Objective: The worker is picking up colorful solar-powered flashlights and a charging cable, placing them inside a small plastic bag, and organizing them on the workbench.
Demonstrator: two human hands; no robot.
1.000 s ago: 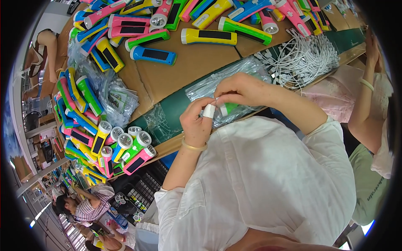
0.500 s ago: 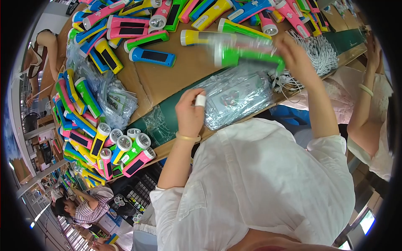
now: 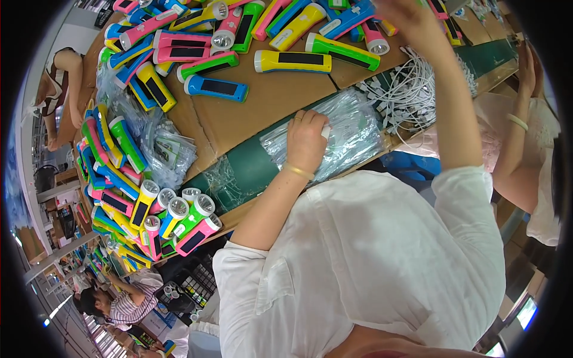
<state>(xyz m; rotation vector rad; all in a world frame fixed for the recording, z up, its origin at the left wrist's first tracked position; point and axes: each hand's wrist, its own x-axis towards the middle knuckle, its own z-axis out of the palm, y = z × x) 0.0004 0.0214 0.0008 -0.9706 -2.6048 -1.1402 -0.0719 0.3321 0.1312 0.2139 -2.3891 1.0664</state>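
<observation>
My left hand (image 3: pixel 307 142) rests on a stack of clear plastic bags (image 3: pixel 352 134) at the table's near edge. Its fingers are curled in against the plastic, and white tape wraps one digit. My right hand (image 3: pixel 409 21) reaches up to the far right, over the flashlight pile. Motion smears its fingers, so what they hold, if anything, does not show. Near it lie a blue flashlight (image 3: pixel 346 19) and a pink flashlight (image 3: pixel 375 39). A green flashlight (image 3: pixel 343 51) and a yellow flashlight (image 3: pixel 292 61) lie beyond the bags.
Bundled white cables (image 3: pixel 400 89) lie right of the bags. Many-coloured flashlights (image 3: pixel 182 45) cover the far side, with another heap (image 3: pixel 128 179) at left beside more plastic bags (image 3: pixel 170 149). At right is a co-worker's arm (image 3: pixel 514 137); other people are at far left.
My right hand has moved up and away; the green flashlight it held in clear plastic is out of sight. My left hand has shifted right, onto the bag stack.
</observation>
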